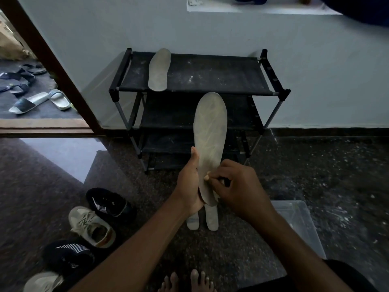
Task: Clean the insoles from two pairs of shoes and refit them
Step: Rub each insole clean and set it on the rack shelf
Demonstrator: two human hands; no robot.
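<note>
My left hand (190,182) grips the heel end of a grey insole (210,131) and holds it upright in front of me. My right hand (235,188) pinches a small pale object (207,177) against the insole's lower part; what the object is cannot be told. A second insole (159,69) lies on the top shelf of the black shoe rack (210,76). Two more insoles (212,218) lie on the floor below my hands, partly hidden. Two black striped shoes (109,202) and two beige sneakers (91,226) stand on the floor at the left.
A clear plastic lid or box (299,224) lies on the dark speckled floor at the right. An open doorway at the left shows several sandals (40,101) outside. My bare feet (187,281) are at the bottom edge. The rack stands against a pale wall.
</note>
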